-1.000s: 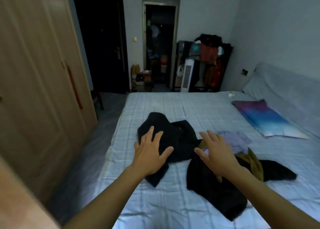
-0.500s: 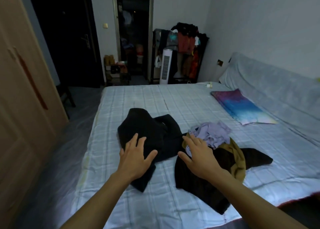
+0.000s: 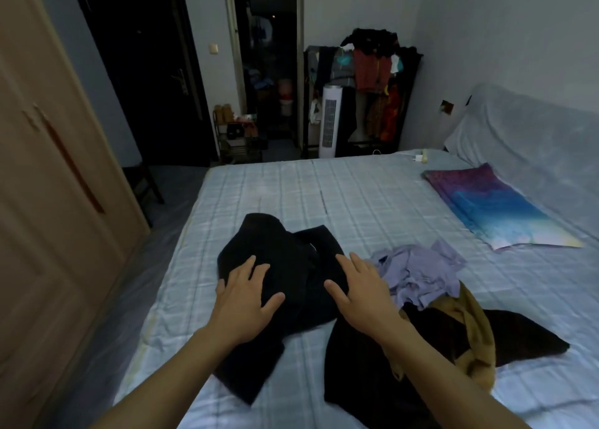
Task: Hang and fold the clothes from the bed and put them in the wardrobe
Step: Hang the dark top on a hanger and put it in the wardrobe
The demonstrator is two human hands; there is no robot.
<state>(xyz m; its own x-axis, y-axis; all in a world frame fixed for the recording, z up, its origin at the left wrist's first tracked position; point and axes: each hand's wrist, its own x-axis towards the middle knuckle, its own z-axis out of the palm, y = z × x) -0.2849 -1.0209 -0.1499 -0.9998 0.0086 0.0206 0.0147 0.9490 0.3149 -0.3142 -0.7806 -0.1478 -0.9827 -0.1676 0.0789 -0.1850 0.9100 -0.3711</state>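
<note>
— What did we have around us on the bed (image 3: 340, 185)?

— A purple and blue folded cloth (image 3: 492, 206) lay well apart from us toward the covered headboard (image 3: 531, 137). Past the foot of the bed stood a white tower fan (image 3: 329, 120) beside a rack (image 3: 372, 85) piled with clothes, and the wooden wardrobe (image 3: 48, 201) rose on our left with its doors closed. Nothing lay between our hands and the garments.

— And the clothes themselves?

— We had a crumpled black garment (image 3: 291, 260) near the middle of the checked sheet. Just beside it sat a bunched lilac shirt (image 3: 421, 269), touching a mustard piece (image 3: 476, 325) that draped over another dark garment (image 3: 372, 380) by the bed's near edge.

— How were our hands?

— Our left hand (image 3: 246, 295) lay spread, palm down, on the black garment. Our right hand (image 3: 363, 292) was spread too, over the garment's right side, with the lilac shirt just beside it. We gripped nothing
</note>
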